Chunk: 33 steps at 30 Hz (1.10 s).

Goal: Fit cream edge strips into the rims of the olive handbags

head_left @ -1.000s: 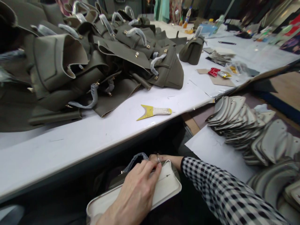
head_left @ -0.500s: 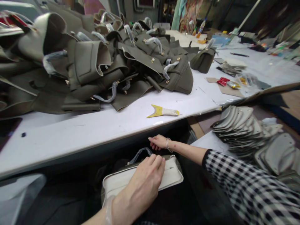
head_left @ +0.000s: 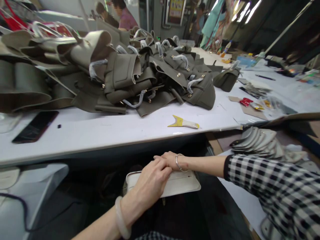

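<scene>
A handbag with a cream base panel [head_left: 178, 183] lies in my lap below the table edge, base facing up. My left hand [head_left: 151, 180] lies flat on the panel's left half, fingers together, a pale bangle on the wrist. My right hand [head_left: 171, 160] reaches in from the right with a thin bracelet and a checked sleeve; it rests at the bag's far edge, touching my left fingertips. What its fingers grip is hidden. A yellow scraper with a taped handle [head_left: 183, 123] lies on the white table [head_left: 100, 131].
A heap of olive-green bags with wrapped handles [head_left: 140, 76] covers the table's back left. A black phone [head_left: 35, 126] lies at the left. Stacked grey panels [head_left: 260, 143] sit on a lower surface at the right. People work in the background.
My view has lifted and shifted left, bringing the phone into sight. My right hand has come onto the bag's far edge against my left hand; the wrapped handle is now hidden.
</scene>
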Tool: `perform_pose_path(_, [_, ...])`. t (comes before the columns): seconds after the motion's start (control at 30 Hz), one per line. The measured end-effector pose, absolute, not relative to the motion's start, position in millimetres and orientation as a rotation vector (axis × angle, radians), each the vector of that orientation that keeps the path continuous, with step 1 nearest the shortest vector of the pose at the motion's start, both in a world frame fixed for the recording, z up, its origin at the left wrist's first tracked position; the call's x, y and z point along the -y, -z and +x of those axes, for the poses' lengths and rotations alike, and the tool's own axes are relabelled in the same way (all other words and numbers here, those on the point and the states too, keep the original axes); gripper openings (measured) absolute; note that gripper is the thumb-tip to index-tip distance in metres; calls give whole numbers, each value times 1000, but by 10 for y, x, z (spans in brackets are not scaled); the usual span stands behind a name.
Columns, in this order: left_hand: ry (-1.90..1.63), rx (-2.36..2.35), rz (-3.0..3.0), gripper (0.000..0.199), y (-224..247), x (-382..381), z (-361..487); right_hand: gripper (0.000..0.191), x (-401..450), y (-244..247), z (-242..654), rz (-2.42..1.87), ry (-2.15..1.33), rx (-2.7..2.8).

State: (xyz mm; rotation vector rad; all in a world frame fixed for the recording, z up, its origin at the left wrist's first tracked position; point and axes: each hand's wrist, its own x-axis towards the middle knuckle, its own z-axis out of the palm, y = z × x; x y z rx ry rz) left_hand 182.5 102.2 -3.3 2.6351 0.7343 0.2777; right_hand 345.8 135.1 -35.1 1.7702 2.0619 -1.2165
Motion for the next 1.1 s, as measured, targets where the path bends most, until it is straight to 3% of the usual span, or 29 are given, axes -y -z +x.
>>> perform_pose_path(0.07, [-227,-671,2781,30,44,-982,1833,43,-1312,319,3438,1746,1120,-2133])
perform_pose_path(0.17, [-195,-605,2864,36,27,-944,1832,56,-1278,291,3398,1733,983,-2195])
perform_pose_path(0.47, [-340,-1017,2267,22,25,-1216,1273,71,-1262,272,3353,1557,759,-2317])
perform_pose_path(0.7, [-427,-1003,2218,17,126,-1203,1168,54,-1275,279,3321,1310,680,-2428])
perform_pose_path(0.97, [-561,-955,1883,10,194,-1270,1042,69,-1273,285,3206,1283,709,-2446])
perform_pose_path(1.1, [-600,-954,1714,11,254,-1305,918,60,-1296,266,3128,1216,751,-2445])
